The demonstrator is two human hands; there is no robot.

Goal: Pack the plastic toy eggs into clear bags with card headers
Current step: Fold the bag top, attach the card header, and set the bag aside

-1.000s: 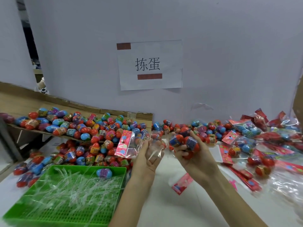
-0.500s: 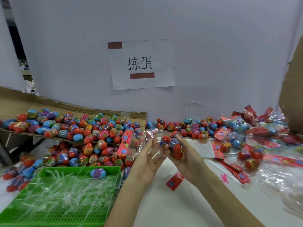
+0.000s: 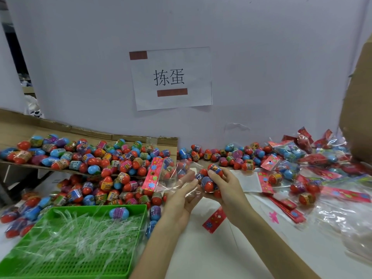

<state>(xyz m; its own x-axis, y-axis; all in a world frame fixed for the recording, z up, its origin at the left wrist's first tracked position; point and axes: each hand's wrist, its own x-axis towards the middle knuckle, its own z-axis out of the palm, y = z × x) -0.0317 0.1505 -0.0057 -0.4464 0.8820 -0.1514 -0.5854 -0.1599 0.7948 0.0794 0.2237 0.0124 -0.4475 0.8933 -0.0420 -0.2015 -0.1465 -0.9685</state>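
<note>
My left hand holds a clear bag with a pink flowered card header, its mouth facing right. My right hand grips a clutch of red and blue toy eggs right at the bag's mouth, touching the left fingertips. Whether any egg is inside the bag cannot be told. Loose toy eggs in red, blue and purple cover a cardboard sheet and the table on the left.
A green mesh tray with clear strips and one blue egg sits at the front left. Filled bags and loose red headers lie at the right. A spare header lies under my hands. A cardboard box stands far right.
My right hand with its eggs has moved left to the bag's mouth, meeting the left hand. The view has shifted slightly.
</note>
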